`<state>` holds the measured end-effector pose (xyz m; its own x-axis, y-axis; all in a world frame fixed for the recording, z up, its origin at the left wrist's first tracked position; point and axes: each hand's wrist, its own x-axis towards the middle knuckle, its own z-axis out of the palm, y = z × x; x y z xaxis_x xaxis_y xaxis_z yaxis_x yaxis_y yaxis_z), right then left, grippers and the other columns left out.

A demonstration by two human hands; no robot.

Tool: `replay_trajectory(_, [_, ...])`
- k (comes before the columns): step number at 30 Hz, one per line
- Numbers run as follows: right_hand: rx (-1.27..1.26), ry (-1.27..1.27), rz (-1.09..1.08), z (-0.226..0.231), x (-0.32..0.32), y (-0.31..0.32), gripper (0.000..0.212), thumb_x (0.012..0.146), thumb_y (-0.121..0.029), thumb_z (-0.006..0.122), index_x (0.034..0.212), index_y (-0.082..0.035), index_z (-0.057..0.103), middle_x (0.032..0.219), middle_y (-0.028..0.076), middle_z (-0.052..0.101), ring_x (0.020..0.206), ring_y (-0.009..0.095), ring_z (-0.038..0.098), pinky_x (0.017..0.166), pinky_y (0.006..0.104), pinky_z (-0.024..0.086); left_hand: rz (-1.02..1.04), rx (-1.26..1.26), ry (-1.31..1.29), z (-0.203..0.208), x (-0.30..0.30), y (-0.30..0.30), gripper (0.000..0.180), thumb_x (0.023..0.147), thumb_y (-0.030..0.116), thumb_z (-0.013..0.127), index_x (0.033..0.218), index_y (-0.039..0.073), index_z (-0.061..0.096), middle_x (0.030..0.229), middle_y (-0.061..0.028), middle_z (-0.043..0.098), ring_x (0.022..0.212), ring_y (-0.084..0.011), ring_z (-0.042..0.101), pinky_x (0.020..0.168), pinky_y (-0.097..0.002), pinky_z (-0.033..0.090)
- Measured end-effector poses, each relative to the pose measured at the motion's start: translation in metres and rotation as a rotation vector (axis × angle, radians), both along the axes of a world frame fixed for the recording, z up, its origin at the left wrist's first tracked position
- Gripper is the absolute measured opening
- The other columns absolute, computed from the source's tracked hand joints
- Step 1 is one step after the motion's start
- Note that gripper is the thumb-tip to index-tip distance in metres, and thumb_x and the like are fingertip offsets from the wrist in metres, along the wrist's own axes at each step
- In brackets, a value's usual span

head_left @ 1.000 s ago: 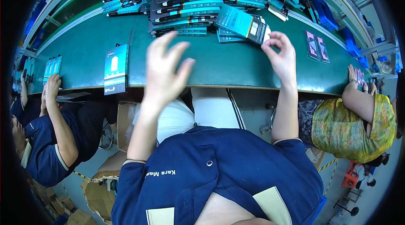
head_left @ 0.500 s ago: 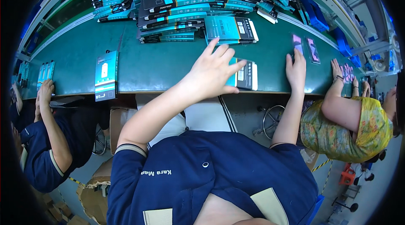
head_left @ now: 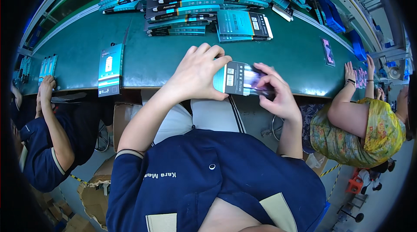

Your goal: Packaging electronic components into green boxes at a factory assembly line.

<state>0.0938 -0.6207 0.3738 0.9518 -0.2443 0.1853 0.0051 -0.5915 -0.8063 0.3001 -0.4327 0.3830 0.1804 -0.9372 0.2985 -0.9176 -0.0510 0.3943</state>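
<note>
A flat teal and black box (head_left: 235, 78) lies near the table's front edge. My left hand (head_left: 197, 71) is closed round its left part, thumb below and fingers above. At the box's right end is a shiny clear packet (head_left: 253, 80) with purple in it, pinched by the fingers of my right hand (head_left: 280, 94). Whether the packet is inside the box's end or only against it, I cannot tell. Farther right, a similar clear packet with a pink and purple piece (head_left: 328, 51) lies flat on the table.
A tall pile of teal and black boxes (head_left: 186, 3) stands at the back, with a short stack (head_left: 243, 25) before it. One box (head_left: 110, 69) lies at the left. Blue bins (head_left: 330, 13) line the back right. Co-workers' hands (head_left: 47, 85) work on both sides.
My right hand has come left from the two packets, bringing one to the box's right end. The left hand, spread over the box before, has closed on it.
</note>
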Motion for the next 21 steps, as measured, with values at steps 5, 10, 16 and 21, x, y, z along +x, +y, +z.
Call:
replay_trajectory(5, [0.357, -0.567, -0.169, 0.010, 0.049, 0.037, 0.026, 0.089, 0.007, 0.050, 0.115, 0.003, 0.051, 0.149, 0.025, 0.037, 0.139, 0.034, 0.040, 0.120, 0.0443, 0.023, 0.201, -0.290, 0.329, 0.008, -0.004, 0.000, 0.096, 0.058, 0.027, 0.090, 0.138, 0.005, 0.044, 0.131, -0.0161, 0.056, 0.114, -0.0345, 0.059, 0.096, -0.0421, 0.047])
replay_trajectory(10, [1.298, -0.348, 0.064, 0.034, 0.094, 0.062, 0.040, 0.096, -0.010, 0.047, 0.130, 0.011, 0.051, 0.125, 0.020, 0.061, 0.116, 0.027, 0.059, 0.102, 0.0379, 0.045, 0.267, -0.759, 0.329, 0.004, -0.014, -0.002, 0.081, 0.062, 0.023, 0.093, 0.127, 0.005, 0.046, 0.108, -0.0145, 0.060, 0.094, -0.0290, 0.062, 0.081, -0.0373, 0.052])
replay_trajectory(16, [0.124, -0.874, -0.200, 0.009, 0.133, 0.101, 0.012, 0.094, 0.002, 0.058, 0.104, 0.000, 0.062, 0.116, 0.015, 0.063, 0.107, 0.021, 0.060, 0.092, 0.0313, 0.048, 0.052, -0.983, 1.254, 0.023, -0.005, 0.008, 0.023, 0.096, -0.004, 0.057, 0.107, 0.006, 0.040, 0.117, -0.0162, 0.060, 0.099, -0.0132, 0.059, 0.087, -0.0273, 0.050])
replay_trajectory(21, [0.805, -0.734, -0.079, 0.025, 0.133, 0.103, 0.021, 0.096, 0.000, 0.059, 0.115, 0.000, 0.051, 0.111, 0.009, 0.059, 0.100, 0.011, 0.056, 0.087, 0.0241, 0.046, 0.162, -0.989, 1.140, 0.019, -0.007, 0.012, 0.022, 0.094, -0.003, 0.060, 0.110, 0.004, 0.045, 0.112, -0.0136, 0.061, 0.101, -0.0126, 0.059, 0.089, -0.0258, 0.048])
